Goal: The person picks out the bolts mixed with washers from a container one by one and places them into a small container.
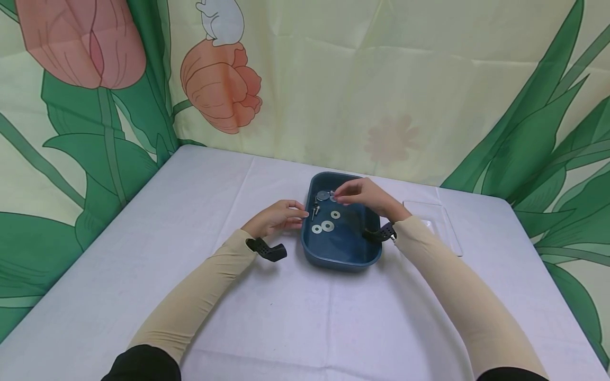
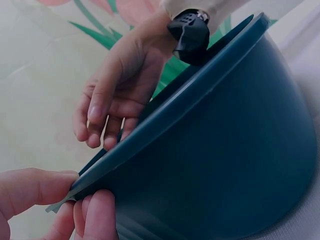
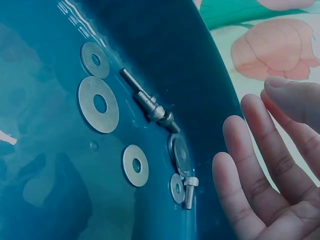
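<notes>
Screws (image 1: 316, 210) lie in a loose cluster inside a blue tray (image 1: 341, 264), which sits on a white-covered counter (image 1: 286, 328). In the head view the cluster's long axis runs roughly front to back beside the tray's left wall, with washers (image 1: 323, 226) to its right and on its near side. The left hand (image 1: 275, 218) is nearer to the cluster, yet the wall stands between them; the right hand (image 1: 364, 196) reaches over the tray, its fingertips close to a flat disc (image 1: 322, 196), so the cluster lies to their left and nearer the person. A clear plastic box (image 1: 448, 233) rests beyond the right forearm. In the left wrist view the left hand pinches the tray's rim, thumb above and fingers underneath, while the right hand hangs past the rim with fingers loosely bent; the wall hides the small parts. In the right wrist view the right hand's fingers are spread, with nothing visible in them, and a lone screw (image 3: 190, 192) beside a small washer (image 3: 176, 199) is closest to them, just apart. For any reach inside the tray, the right hand seems the better placed, as no wall blocks it.
</notes>
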`<state>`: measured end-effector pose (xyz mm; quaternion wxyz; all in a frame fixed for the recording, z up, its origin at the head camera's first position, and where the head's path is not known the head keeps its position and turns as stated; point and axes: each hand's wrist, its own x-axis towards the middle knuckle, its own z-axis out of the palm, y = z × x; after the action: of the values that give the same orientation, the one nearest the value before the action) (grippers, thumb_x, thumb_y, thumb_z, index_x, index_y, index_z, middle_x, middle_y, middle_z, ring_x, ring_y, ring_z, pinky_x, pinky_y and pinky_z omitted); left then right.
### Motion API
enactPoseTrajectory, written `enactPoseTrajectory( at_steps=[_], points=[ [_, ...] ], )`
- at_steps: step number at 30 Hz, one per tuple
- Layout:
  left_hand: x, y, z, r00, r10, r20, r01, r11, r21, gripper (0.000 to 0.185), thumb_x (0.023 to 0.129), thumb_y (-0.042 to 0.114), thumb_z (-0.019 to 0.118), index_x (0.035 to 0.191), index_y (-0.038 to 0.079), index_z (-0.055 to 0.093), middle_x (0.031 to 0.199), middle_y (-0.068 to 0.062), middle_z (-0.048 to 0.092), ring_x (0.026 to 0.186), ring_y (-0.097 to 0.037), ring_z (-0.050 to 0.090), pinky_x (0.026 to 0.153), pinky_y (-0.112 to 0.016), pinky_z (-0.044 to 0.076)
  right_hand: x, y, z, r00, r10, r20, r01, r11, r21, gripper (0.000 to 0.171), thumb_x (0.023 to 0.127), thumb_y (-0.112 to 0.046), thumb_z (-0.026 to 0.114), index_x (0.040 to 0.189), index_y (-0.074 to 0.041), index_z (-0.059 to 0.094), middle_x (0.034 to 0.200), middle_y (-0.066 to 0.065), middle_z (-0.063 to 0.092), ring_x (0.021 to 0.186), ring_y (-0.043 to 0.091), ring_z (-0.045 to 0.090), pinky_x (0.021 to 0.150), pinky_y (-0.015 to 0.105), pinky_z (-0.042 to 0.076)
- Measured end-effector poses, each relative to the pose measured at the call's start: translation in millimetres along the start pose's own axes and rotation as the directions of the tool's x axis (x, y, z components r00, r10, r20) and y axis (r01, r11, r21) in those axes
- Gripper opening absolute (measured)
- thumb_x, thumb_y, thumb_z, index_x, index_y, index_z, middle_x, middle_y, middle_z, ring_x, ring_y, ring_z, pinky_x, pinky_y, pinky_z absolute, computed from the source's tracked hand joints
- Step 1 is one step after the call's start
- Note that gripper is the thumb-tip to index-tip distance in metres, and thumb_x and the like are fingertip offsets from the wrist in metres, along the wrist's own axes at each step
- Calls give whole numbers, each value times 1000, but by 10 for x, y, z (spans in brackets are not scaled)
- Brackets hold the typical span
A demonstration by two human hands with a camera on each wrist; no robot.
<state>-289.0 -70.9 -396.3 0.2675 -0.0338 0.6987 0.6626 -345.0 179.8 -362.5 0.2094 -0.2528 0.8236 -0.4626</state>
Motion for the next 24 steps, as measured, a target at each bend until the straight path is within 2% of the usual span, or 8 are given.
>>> enactPoseTrajectory(
  at_steps=[9,18,24],
  points=[
    [-1,0,-8,1000,2,8,-2,1000,4,14,91,8,60,103,5,53,94,-2,59,75,-9,59,73,-18,56,75,-13,53,1000,-18,11,18,1000,-19,32,88,-13,64,115,5,61,115,22,63,105,38,61,88,32,55],
    [-15,6,-10,1000,7,15,-7,1000,-4,13,91,8,59,102,4,53,95,-4,59,75,-10,58,69,-16,55,125,11,99,1000,-23,20,23,1000,-11,35,89,-14,64,116,7,59,118,25,61,103,32,62,88,29,55],
    [-2,-7,-16,1000,9,21,-9,1000,-3,14,91,8,59,103,4,53,95,-4,59,75,-10,58,69,-16,55,148,25,133,999,-39,17,39,999,-6,31,88,-11,64,114,7,61,117,25,62,100,27,64,89,36,55]
  ],
)
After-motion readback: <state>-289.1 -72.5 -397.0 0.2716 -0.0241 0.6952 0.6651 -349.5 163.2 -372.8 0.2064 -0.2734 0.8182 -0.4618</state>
